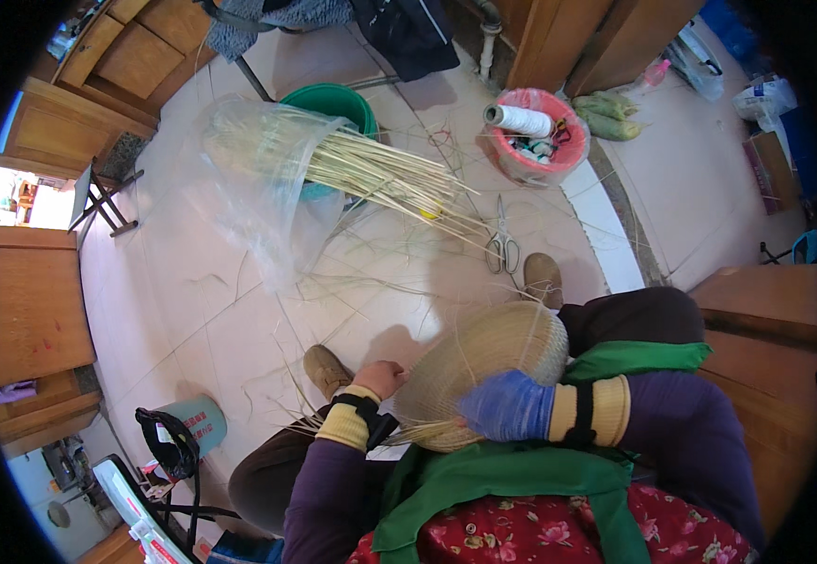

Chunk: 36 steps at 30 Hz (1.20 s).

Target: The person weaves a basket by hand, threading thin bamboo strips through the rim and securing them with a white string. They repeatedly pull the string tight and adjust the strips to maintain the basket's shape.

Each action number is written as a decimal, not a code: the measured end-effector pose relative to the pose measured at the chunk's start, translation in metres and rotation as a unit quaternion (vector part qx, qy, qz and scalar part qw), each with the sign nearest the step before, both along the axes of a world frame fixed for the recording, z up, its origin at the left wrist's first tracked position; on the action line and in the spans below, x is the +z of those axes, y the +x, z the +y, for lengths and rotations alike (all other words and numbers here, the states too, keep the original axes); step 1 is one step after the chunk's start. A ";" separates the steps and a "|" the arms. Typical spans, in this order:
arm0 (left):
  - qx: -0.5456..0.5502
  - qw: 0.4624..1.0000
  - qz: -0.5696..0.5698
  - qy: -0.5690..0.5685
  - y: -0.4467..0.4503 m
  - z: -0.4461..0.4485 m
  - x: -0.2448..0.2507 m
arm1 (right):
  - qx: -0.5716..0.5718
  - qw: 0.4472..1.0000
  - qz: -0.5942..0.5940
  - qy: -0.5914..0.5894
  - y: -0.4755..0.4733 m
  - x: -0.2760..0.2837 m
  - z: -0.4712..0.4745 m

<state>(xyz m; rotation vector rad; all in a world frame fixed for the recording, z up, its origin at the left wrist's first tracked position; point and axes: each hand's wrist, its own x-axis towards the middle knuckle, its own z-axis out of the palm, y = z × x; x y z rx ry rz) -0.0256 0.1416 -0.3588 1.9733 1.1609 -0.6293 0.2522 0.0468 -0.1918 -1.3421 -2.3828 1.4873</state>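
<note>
A round woven straw piece [479,352] rests tilted across my lap, its rim pale and ridged. My right hand [510,409], in a blue knitted glove and blurred, grips it at the near edge; the fingertips are mostly hidden. Loose straw ends [422,431] stick out along that edge between my two wrists. My bare left hand [382,379] is by the left rim with its fingers curled. Whether a strand is pinched in it cannot be seen. A black strap with a small dark device [380,428] sits on my left wrist.
A straw bundle [387,173] in a clear plastic bag [260,233] lies against a green bucket [331,102]. Scissors [503,243] lie on the floor near my right shoe [542,273]. A pink bucket [577,151] holds a thread cone [524,121]. At left stands a lined bin [204,423].
</note>
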 end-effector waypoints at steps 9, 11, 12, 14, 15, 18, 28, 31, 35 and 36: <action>0.415 0.905 -0.033 0.087 -0.079 0.088 -0.149 | 0.052 0.995 -0.049 -0.072 0.008 0.011 0.022; 0.345 0.930 0.023 0.129 -0.077 0.101 -0.155 | 0.073 0.991 -0.062 -0.093 0.007 0.010 0.029; 0.319 0.936 0.055 0.141 -0.072 0.108 -0.156 | 0.086 0.988 -0.072 -0.102 0.007 0.010 0.032; 0.266 0.942 0.094 0.182 -0.060 0.122 -0.156 | 0.084 0.989 -0.082 -0.091 0.007 0.007 0.038; 0.229 0.939 0.108 0.234 -0.055 0.130 -0.157 | 0.101 0.985 -0.094 -0.101 0.008 0.006 0.041; 0.174 0.947 0.152 0.224 -0.044 0.149 -0.159 | 0.088 0.987 -0.077 -0.110 0.009 -0.001 0.044; 0.034 0.923 -0.176 0.342 -0.026 0.141 -0.145 | 0.048 0.997 -0.056 -0.028 0.005 -0.012 0.035; 0.030 0.952 -0.212 0.220 -0.004 0.127 -0.154 | 0.045 0.997 -0.054 -0.033 0.004 -0.012 0.036; 0.017 0.957 -0.201 0.210 0.015 0.103 -0.166 | 0.078 0.986 -0.075 -0.123 0.003 -0.012 0.038; 0.004 0.957 -0.197 0.214 0.018 0.099 -0.168 | 0.085 0.982 -0.079 -0.147 0.003 -0.011 0.039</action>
